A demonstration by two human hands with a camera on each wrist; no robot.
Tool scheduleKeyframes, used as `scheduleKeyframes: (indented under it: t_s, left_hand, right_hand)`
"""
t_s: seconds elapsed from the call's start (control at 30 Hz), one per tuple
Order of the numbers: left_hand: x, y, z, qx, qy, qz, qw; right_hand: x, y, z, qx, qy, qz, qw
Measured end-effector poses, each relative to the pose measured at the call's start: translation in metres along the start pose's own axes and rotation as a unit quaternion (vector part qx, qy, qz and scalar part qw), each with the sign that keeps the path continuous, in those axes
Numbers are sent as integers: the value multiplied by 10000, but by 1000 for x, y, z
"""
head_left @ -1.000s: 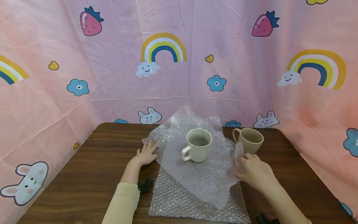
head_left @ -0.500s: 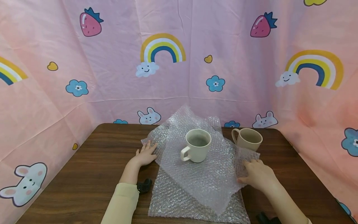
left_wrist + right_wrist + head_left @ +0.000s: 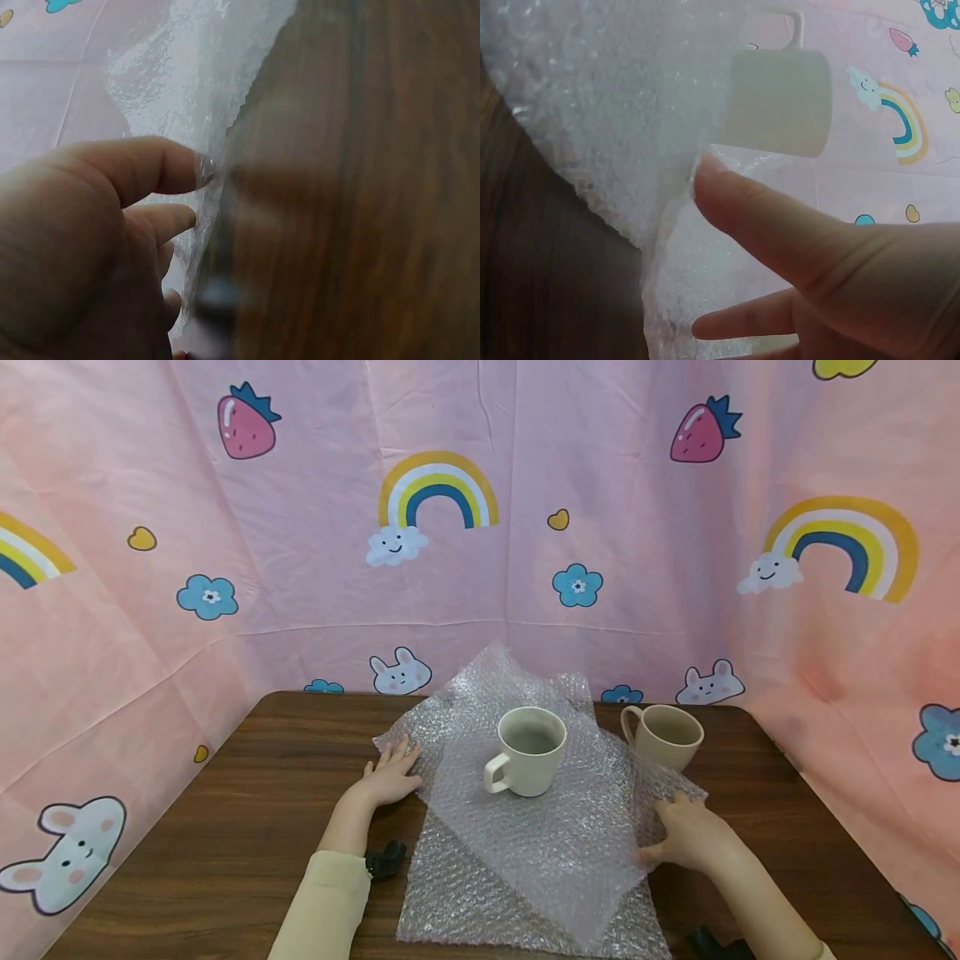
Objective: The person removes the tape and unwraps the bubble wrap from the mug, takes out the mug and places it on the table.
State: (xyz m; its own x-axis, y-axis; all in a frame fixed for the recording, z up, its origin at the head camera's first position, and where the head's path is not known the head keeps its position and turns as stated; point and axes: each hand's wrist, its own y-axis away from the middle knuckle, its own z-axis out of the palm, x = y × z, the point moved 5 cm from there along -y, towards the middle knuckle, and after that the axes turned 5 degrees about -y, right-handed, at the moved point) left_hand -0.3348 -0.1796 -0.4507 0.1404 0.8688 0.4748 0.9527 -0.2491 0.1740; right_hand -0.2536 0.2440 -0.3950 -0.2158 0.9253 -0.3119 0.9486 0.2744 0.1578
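A cream mug (image 3: 536, 768) stands upright near the middle of a loose sheet of bubble wrap (image 3: 555, 864), its handle toward the left front. Under that sheet lies more bubble wrap (image 3: 446, 897). My left hand (image 3: 386, 781), fingers spread, rests on the left edge of the wrap; the left wrist view shows the thumb (image 3: 169, 169) touching it. On the wrap's right corner my right hand (image 3: 690, 832) presses with extended fingers. The thumb (image 3: 735, 199) touches the wrap's edge in the right wrist view. Just beyond this hand stands a beige mug (image 3: 663, 739), its base partly behind the wrap.
A dark wooden table (image 3: 247, 827) carries everything, with bare wood at the left and right. Pink fabric (image 3: 315, 510) printed with rainbows, flowers and rabbits hangs behind the table and along both sides.
My right hand has unfolded the wrap's raised right corner outward and down, its fingers changing from a pinch to extended. My left hand stays at the left edge. Both mugs stay put.
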Motion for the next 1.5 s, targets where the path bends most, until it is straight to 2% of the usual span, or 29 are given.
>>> scheduleKeyframes:
  t_s: [0.23,0.47,0.83,1.13,1.5]
  left_hand:
    - [4,5,-1,-105,-39,22,9999]
    - [7,7,-2,-80,-91,12,9999]
    - [10,9,-2,-85,-5,75,9999]
    - [14,10,-1,-228,42,67,9997]
    - [20,12,0,-386,-364,137,9985]
  right_hand:
    - [4,-1,7,-56,-216,-139,9997]
    - [7,-3,15,-143,-61,-291,9995]
    - [12,-5,22,-465,-410,-157,9980]
    - [13,-8,27,-705,-640,-95,9954]
    - [14,-12,29,-721,-609,-85,9955]
